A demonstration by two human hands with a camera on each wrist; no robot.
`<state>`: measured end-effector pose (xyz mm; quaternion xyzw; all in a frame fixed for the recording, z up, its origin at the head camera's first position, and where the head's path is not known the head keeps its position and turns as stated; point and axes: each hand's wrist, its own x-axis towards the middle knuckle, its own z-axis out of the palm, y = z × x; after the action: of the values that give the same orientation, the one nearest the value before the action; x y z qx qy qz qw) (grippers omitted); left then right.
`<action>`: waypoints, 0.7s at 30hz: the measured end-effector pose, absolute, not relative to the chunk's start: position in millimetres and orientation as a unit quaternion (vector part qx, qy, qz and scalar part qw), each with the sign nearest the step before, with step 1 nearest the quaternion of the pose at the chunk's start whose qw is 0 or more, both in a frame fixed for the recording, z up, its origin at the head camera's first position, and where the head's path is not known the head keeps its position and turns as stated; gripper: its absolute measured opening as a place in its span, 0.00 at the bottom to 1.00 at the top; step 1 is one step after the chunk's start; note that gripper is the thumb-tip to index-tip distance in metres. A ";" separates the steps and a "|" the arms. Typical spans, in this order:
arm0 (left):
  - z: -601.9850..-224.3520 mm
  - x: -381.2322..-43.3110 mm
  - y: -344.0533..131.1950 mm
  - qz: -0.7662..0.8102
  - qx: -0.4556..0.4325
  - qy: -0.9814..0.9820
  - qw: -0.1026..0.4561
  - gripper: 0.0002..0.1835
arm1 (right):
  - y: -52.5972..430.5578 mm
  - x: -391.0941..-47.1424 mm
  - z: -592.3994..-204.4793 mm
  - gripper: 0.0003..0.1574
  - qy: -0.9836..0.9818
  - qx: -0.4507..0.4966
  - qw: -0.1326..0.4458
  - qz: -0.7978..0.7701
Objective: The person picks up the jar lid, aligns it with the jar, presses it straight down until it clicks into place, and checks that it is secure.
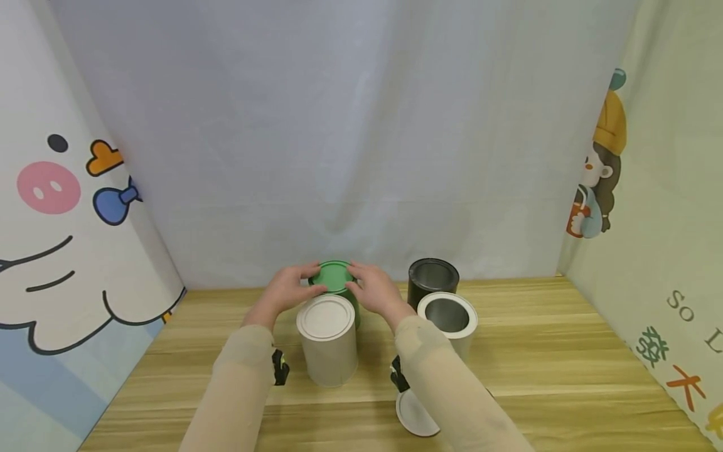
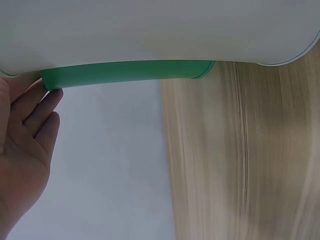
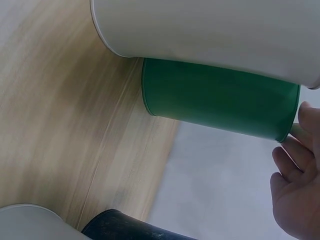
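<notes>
Green lid [image 1: 332,277]: looks seated on green can [image 3: 220,100], nr back of bench [image 1: 565,351], behind lidded white can [image 1: 330,358]; touching or not, can't tell.
L hand [image 1: 285,289]: on lid's L edge, fingers [image 2: 49,132] curved round far rim, thumb nr front rim, gap btwn.
R hand [image 1: 377,290]: mirrors that on R edge, thumb & fingers apart round rim. How hard either squeezes: can't tell.
Lid step: prob. two-handed hold on rim; press or pull, unclear.
Next on lid: if pulling, calls for even upward force both sides, w/o bumping white can in front; if pressing, even push all round.
Open cans, to R: black can [image 1: 417,294] at back, open white can [image 1: 464,345] just in front.
Loose lid [image 1: 415,414]: pale, flat on bench, partly hidden by R sleeve [image 1: 446,383].
</notes>
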<state>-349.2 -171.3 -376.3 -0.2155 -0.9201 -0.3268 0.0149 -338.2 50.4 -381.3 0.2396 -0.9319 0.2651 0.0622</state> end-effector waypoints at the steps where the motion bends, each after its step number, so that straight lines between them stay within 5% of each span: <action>1: -375.7 -349.1 -171.6 -0.320 -0.217 -0.922 0.016 0.30 | 50.4 -338.3 -381.1 0.29 -0.932 0.241 0.063 0.264; 21: -370.9 -351.1 -173.6 -0.194 -0.254 -0.947 0.045 0.23 | 46.3 -337.4 -380.2 0.28 -0.931 0.267 0.089 0.234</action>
<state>-351.1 -173.6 -370.9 -0.2537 -0.9465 -0.1943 0.0449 -337.4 46.3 -380.2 0.2667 -0.9307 0.2340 0.0893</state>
